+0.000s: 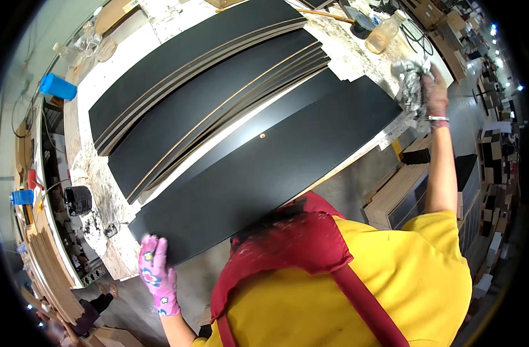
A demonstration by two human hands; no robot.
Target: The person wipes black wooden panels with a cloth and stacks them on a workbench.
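Observation:
A long black board point(287, 150) lies closest to me on the worktable, slanting from lower left to upper right. Its near edge reaches my body, and a small round light spot shows on its face. My left hand point(156, 277), in a pink flowered glove, is closed at the board's left corner; its fingertips are partly hidden. Out past the right end, my right hand point(435, 95) grips a crumpled grey rag point(412, 87), apart from the board. Behind lie two stacks of black boards, a nearer stack point(218, 104) and a farther stack point(189, 55), with brown edges.
At the table's back right stand a clear bottle point(386, 33) and a dark cup point(363, 26). A blue cup point(58, 87) and a black-stained container point(78, 200) sit along the left side. Stacked panels point(397, 194) stand on the floor to my right.

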